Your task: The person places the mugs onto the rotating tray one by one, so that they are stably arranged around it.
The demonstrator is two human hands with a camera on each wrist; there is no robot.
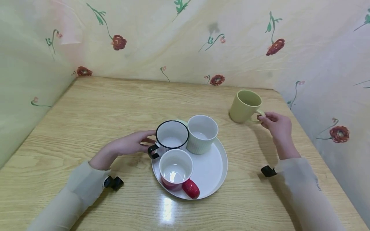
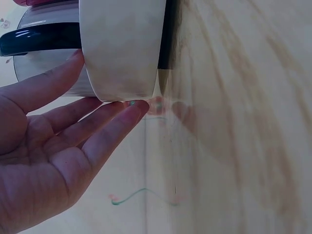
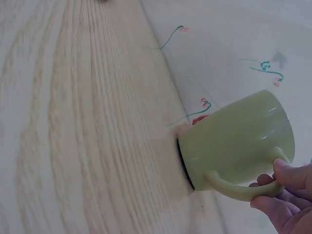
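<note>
My right hand (image 1: 278, 126) pinches the handle of a yellow-green mug (image 3: 234, 141) at the back right. Its base is at the tabletop; I cannot tell whether it fully touches. On the left, my left hand (image 1: 131, 142) has its fingers extended against the outer wall of a round white tray (image 2: 122, 48), thumb near the rim. The tray carries three mugs: a white one with a black rim and black handle (image 1: 153, 151), a pale ribbed mug (image 1: 199, 144), and a white-and-red mug with a red handle (image 1: 191, 189) at the front.
The wooden table (image 1: 115, 99) meets a flower-patterned cloth (image 1: 162, 41) along its back and sides. A black wrist camera (image 1: 113, 183) sits at the left cuff, another camera (image 1: 268, 171) at the right one.
</note>
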